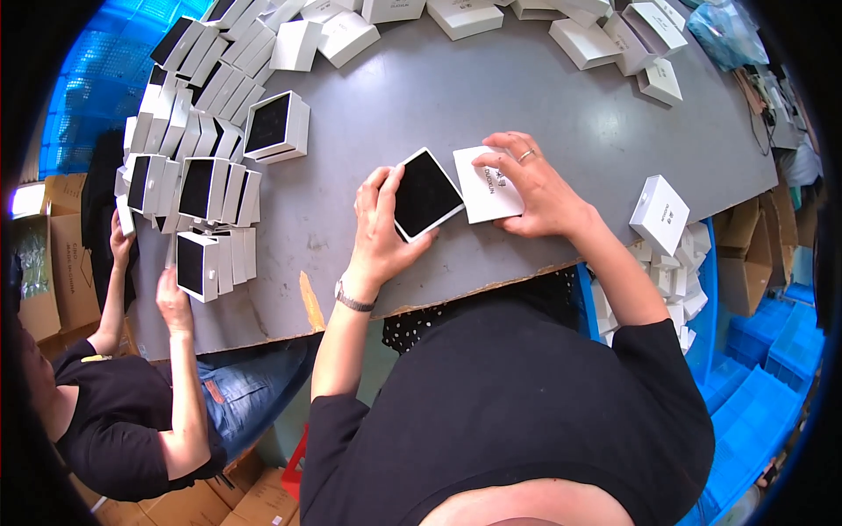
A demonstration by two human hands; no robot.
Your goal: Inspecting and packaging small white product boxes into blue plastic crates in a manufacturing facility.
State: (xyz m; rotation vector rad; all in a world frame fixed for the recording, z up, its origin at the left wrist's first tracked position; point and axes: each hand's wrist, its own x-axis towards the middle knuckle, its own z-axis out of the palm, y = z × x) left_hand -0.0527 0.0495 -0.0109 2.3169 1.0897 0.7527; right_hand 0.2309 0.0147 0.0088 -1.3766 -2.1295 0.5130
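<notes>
My left hand (pixel 383 221) grips a small white box base (pixel 427 195) with a black inner lining, its thumb along the near edge and its fingers on the left side. In my right hand (pixel 541 188) is a white box lid (pixel 485 186) with dark print on top, the fingers closed over its right side. Lid and base are side by side above the grey table, close together at their facing edges. The base is tilted so its black inside faces up.
Rows of open white boxes (pixel 204 188) crowd the table's left side. More white boxes (pixel 465 16) lie along the far edge. One closed box (pixel 660 215) sits at right, above a blue crate (pixel 704 302) of white lids. A co-worker's hand (pixel 174 302) works by the rows.
</notes>
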